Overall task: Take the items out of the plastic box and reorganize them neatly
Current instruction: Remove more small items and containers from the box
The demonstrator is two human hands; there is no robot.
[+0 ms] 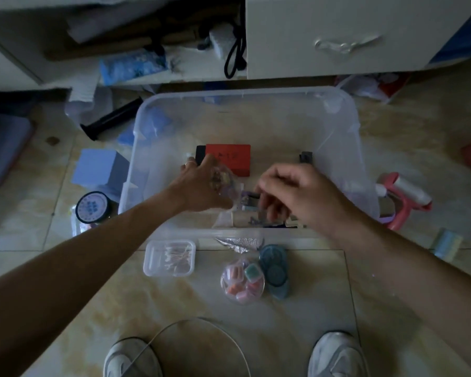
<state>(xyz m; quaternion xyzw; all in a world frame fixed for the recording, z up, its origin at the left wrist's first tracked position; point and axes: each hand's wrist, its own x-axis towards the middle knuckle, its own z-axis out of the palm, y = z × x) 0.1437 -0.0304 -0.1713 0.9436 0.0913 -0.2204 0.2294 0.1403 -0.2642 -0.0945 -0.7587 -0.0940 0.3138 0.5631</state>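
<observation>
- Plastic box (346, 148): clear, lidless, standing on the tiled floor (120, 308) in front of a white cabinet (351, 36); both forearms reach over its near rim.
- Head view, inside the box: red case (230, 159) lying flat near the middle, a black piece touching its left end; small dark object (306, 157) against the right wall; loose small packets at the near wall, partly hidden by the hands.
- Left hand (201, 183): inside the box just in front of the red case, fingers curled round a small clear bag (223, 180) of yellowish bits.
- Right hand (291, 191): inside the box, beside the left one, fingers bent downward and pinching at the small packets (249, 202); which one it holds cannot be told.
- Outside, near rim: clear case of cotton swabs (169, 257); clear pouch of coloured pieces (242, 281); teal oval item (275, 270) touching the pouch.
- Outside, left: blue carton (98, 167) against the box wall; round dark-rimmed tin (93, 207); black tube (112, 118).
- Outside, right: pink lint roller (405, 197) close to the box; pale blue-and-yellow pad (447, 244) further out.
- Bottom edge: two pale shoes (337, 355) and a thin white cable (201, 322) arching between them.
</observation>
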